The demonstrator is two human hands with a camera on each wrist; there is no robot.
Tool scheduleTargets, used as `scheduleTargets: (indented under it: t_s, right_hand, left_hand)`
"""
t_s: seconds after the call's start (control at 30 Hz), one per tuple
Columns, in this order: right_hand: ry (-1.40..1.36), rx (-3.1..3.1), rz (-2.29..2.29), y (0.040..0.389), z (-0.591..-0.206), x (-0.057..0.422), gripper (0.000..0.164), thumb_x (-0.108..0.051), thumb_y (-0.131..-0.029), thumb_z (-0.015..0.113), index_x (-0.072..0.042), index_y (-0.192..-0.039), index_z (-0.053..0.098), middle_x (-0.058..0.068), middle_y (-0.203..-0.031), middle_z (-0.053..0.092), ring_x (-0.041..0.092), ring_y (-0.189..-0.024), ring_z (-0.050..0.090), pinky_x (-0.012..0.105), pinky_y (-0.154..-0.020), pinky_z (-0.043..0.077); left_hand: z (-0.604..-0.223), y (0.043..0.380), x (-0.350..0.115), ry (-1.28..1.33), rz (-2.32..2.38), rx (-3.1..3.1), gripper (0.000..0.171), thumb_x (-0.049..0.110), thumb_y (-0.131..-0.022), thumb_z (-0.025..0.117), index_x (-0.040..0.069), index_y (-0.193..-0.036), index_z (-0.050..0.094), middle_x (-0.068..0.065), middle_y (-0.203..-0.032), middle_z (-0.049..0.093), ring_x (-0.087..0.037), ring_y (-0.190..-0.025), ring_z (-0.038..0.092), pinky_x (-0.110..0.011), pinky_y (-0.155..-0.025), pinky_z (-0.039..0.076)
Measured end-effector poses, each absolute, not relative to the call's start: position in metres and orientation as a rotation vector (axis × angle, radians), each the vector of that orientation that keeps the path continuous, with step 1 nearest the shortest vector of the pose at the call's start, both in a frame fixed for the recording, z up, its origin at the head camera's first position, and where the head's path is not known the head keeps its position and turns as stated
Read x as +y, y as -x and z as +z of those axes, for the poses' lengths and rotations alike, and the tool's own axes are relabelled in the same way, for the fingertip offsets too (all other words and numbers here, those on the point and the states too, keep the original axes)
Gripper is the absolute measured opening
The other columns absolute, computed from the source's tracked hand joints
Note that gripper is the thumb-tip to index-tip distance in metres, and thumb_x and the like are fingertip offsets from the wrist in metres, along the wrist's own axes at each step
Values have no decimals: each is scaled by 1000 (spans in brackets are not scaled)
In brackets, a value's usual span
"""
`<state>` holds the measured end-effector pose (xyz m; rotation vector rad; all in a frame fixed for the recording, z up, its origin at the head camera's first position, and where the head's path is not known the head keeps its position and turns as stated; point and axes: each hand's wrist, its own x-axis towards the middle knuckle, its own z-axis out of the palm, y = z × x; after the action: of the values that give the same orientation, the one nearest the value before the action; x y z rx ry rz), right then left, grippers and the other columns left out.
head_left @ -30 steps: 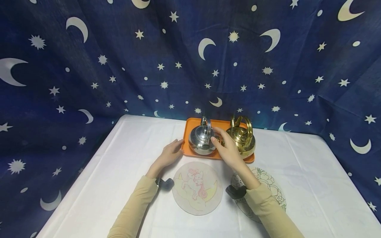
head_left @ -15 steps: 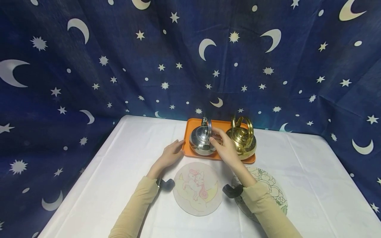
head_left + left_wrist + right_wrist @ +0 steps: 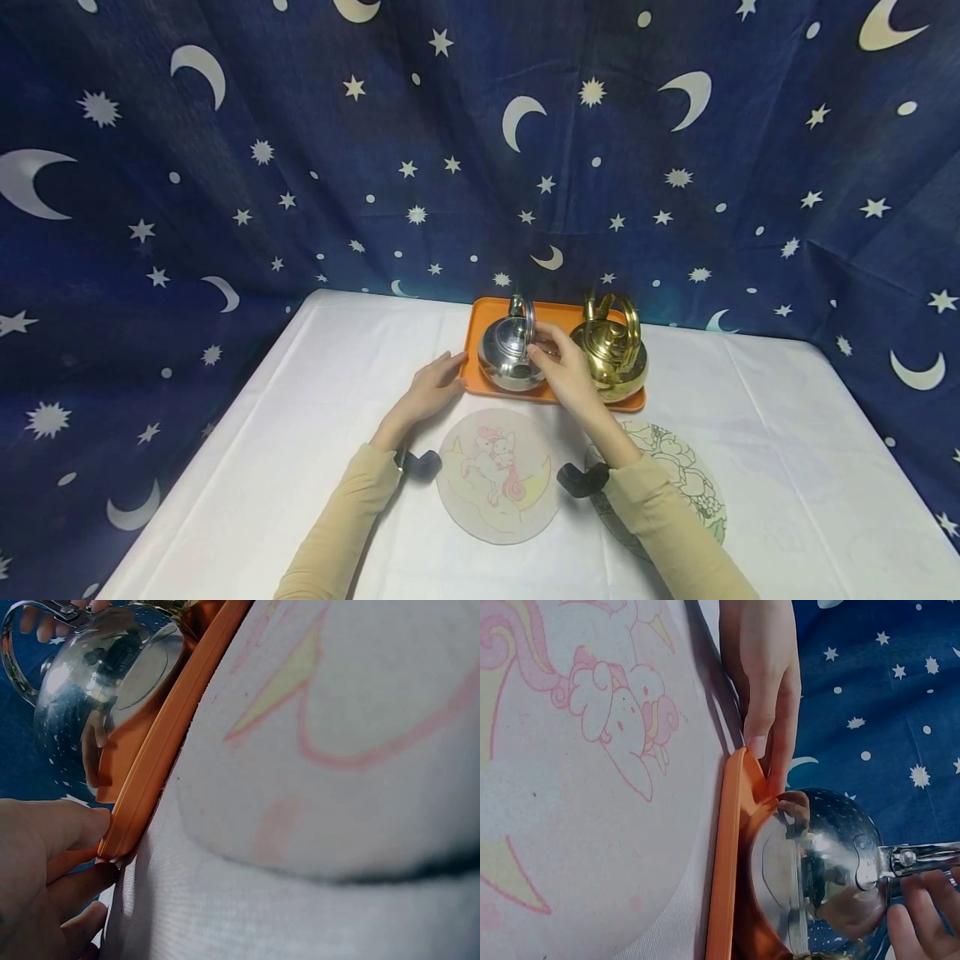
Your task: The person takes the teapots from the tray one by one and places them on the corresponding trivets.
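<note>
A shiny silver kettle (image 3: 501, 367) stands upright at the left of an orange tray (image 3: 557, 314). My right hand (image 3: 572, 379) holds the kettle's arched handle, with fingers and thumb at its right side. In the right wrist view, those fingers (image 3: 930, 911) are against the handle (image 3: 930, 855). My left hand (image 3: 429, 392) touches the tray's front left corner, its fingers fairly straight. The thumb (image 3: 86, 825) lies against the orange rim in the left wrist view. A gold kettle (image 3: 621, 377) sits on the tray's right half, partly behind my right hand.
Before the tray lies a round mat (image 3: 491, 492) with a pink unicorn picture. Another round mat (image 3: 693, 471), green-patterned, is partly covered by my right sleeve. A white cloth (image 3: 795, 450) covers the table; behind it hangs a dark blue curtain (image 3: 450, 125) with moons and stars.
My right hand has shifted slightly left and settled at the silver kettle's handle. My left hand stays at the tray's corner, and both kettles stay on the tray.
</note>
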<state>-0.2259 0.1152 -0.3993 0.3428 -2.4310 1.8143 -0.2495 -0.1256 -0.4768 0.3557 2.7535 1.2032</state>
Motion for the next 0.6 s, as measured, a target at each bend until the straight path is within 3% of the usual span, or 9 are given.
scheduleTargets:
  t_s: [0.3, 0.6]
  right_hand:
    - [-294, -2414, 1833, 227, -397, 110, 40, -6, -94, 56, -2, -133, 51, 21, -124, 59, 30, -109, 59, 13, -83, 51]
    - [-290, -2422, 1798, 228, -395, 107, 41, -4, -92, 57, -2, -133, 51, 21, -121, 60, 29, -104, 59, 15, -81, 51]
  left_hand:
    - [-479, 251, -126, -373, 1183, 2775, 54, 28, -95, 55, 18, -146, 42, -11, -154, 38, -31, -147, 27, -58, -119, 16]
    - [-480, 251, -127, -384, 1189, 2779, 54, 28, -94, 55, 18, -146, 42, -13, -154, 37, -32, -147, 28, -58, -119, 18]
